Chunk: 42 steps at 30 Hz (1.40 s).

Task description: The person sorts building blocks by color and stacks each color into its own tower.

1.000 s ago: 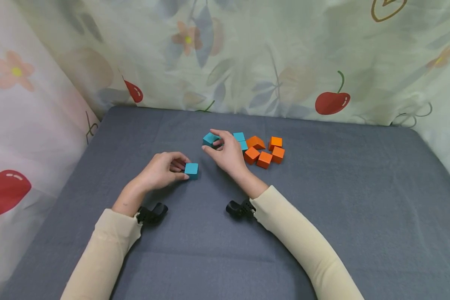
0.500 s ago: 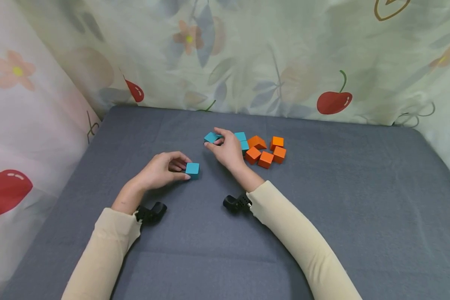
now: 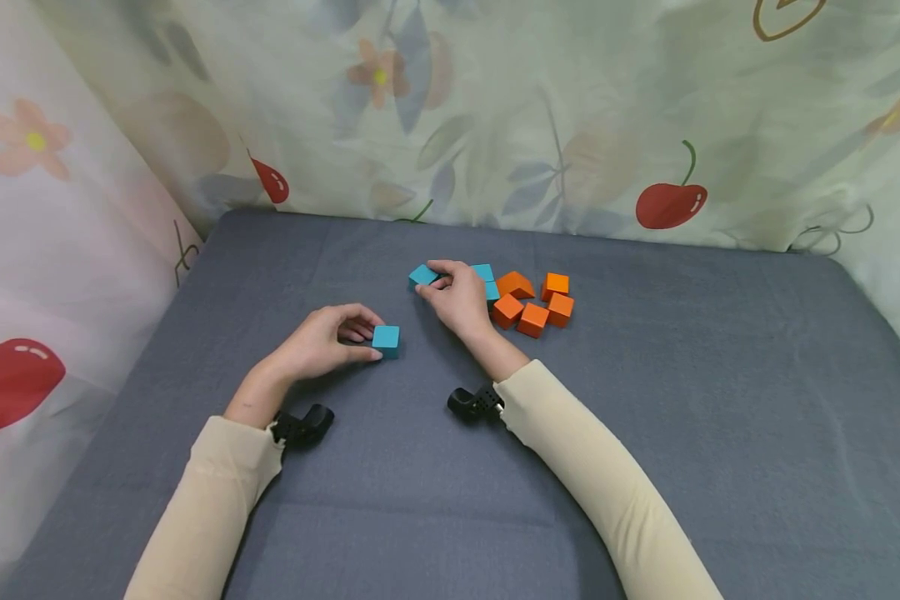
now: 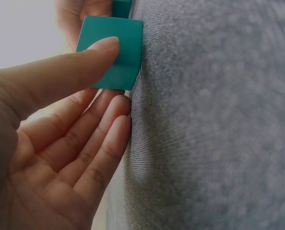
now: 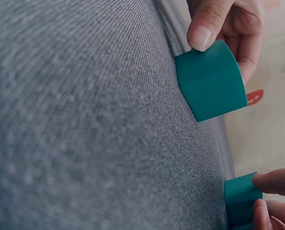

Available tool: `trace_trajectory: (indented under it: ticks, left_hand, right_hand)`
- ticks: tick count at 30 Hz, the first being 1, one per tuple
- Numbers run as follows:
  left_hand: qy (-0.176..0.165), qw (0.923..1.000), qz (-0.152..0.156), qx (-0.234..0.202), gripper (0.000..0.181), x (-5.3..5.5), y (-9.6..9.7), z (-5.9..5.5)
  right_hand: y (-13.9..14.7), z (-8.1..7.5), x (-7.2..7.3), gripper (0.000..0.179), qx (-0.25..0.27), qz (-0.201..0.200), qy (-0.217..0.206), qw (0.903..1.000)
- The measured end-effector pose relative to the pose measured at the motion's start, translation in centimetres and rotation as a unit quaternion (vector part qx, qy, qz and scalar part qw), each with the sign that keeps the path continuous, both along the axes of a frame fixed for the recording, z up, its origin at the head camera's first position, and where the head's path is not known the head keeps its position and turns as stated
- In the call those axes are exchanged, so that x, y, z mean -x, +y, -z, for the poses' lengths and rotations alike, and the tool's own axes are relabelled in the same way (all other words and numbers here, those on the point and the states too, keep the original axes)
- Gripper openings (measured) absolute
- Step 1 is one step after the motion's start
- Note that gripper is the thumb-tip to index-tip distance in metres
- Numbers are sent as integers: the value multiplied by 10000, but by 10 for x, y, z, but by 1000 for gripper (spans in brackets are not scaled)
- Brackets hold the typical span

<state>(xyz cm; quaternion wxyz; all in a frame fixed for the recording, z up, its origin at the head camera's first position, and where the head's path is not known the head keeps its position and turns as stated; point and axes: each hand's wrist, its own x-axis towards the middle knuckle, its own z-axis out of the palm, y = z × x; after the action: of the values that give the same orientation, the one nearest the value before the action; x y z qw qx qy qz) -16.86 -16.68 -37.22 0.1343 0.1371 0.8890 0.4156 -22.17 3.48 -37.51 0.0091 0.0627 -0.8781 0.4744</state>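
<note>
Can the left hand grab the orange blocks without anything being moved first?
Probably not easily. The right hand is in between the left hand and the orange blocks, and the left hand seems busy holding a blue block.

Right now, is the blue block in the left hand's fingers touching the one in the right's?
Apart: the head view shows grey cloth between the left-hand block and the right-hand block.
</note>
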Motion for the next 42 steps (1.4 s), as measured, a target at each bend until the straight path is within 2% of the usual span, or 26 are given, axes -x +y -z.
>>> trace_trajectory:
  ticks: [10,18,30,42]
  left_hand:
    - [-6,10000,4,10,36,0,0,0]
    - [8,10000,-1,38,36,-1,0,0]
    - [-76,10000,-41,25,36,1,-1,1]
    - [-79,10000,-22,28,36,0,0,0]
  right_hand:
    - [2,0,0,38,-106,-143,-14,9998]
    - [7,-1,-3,38,67,-341,-71,9994]
    - [17,-3,-14,36,266,-949,-56,9951]
    - [32,-5,-26,36,68,-1669,-227,9857]
